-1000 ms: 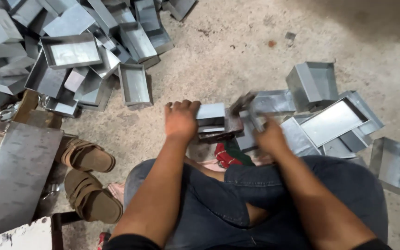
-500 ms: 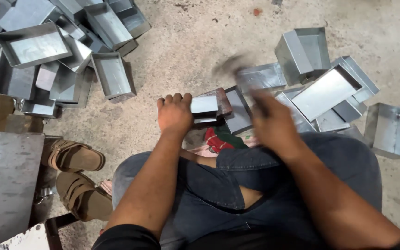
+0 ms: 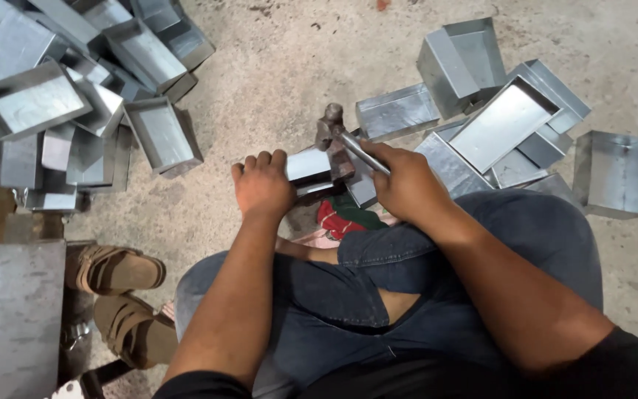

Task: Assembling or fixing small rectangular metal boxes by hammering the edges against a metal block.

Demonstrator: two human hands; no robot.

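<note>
small metal tray (image 3: 310, 167) sat on the floor just in front of the knees, left hand (image 3: 262, 186) pressed down on its near edge, fingers curled over it. right hand (image 3: 407, 181) was closed around a hammer (image 3: 341, 137), head resting by the tray's far side (mid-hammering step, looked like). next blow needed the tray pinned steady. tray piles (image 3: 75, 96) lay left and right.

Both forearms reach forward over bent knees, left hand (image 3: 262, 186) pressed palm-down, right hand (image 3: 410, 182) with fingers curled closed.
</note>
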